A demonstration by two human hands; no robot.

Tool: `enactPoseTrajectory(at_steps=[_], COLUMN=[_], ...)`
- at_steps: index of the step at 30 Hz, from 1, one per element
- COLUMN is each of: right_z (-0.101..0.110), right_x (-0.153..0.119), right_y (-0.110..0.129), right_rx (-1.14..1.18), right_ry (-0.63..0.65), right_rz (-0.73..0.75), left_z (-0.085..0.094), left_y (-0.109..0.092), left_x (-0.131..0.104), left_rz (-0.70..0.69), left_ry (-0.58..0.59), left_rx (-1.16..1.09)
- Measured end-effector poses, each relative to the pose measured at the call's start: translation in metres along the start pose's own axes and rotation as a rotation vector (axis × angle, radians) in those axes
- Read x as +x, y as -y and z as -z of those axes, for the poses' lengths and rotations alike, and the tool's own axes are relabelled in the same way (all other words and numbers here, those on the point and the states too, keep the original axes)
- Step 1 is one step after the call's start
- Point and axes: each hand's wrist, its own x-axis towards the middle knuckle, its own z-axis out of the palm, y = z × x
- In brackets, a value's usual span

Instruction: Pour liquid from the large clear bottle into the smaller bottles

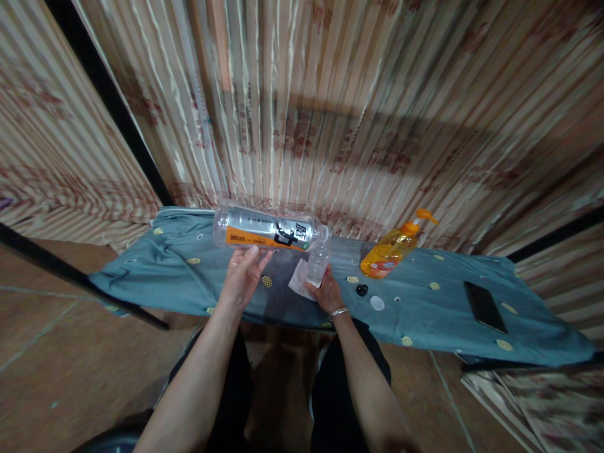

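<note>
A large clear plastic bottle (pixel 264 228) with a silver and orange label lies nearly level in the air, its mouth pointing right. My left hand (pixel 243 274) holds it from below, some fingers partly spread and the rest hidden behind it. The bottle's mouth meets the top of a small clear bottle (pixel 318 261), which leans slightly to the right. My right hand (pixel 326 289), with a bracelet at the wrist, is closed around this small bottle near its base. A crumpled white tissue (pixel 299 280) shows beside the small bottle; whether the hand also grips it, I cannot tell.
A pump bottle of orange liquid (pixel 389 251) stands right of my hands. Near it lie a small black cap (pixel 362 289) and a white disc (pixel 377 303). A dark phone (pixel 485 306) rests farther right on the teal cloth (pixel 438 314). A patterned curtain (pixel 302 113) hangs behind.
</note>
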Motion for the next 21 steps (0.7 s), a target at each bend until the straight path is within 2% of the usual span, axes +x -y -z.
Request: enactPoseTrajectory(at_steps=[14,18,21], right_z=[0.0045,0.0042,0.0026], right_x=[-0.0002,-0.0006,-0.0004], right_y=[0.0067,0.0070,0.0042], right_rx=[0.054,0.013,-0.023], right_ry=[0.037,0.020,-0.007], right_rz=[-0.026,-0.034,0.014], left_z=[-0.0011,-0.0026,-0.0026], left_y=[0.0002,-0.0008,-0.0013], left_x=[-0.0010,-0.0012,-0.0015], left_rz=[-0.008,-0.005,0.006], left_ry=[-0.006,0.000,-0.008], left_rx=[-0.005,-0.005,-0.018])
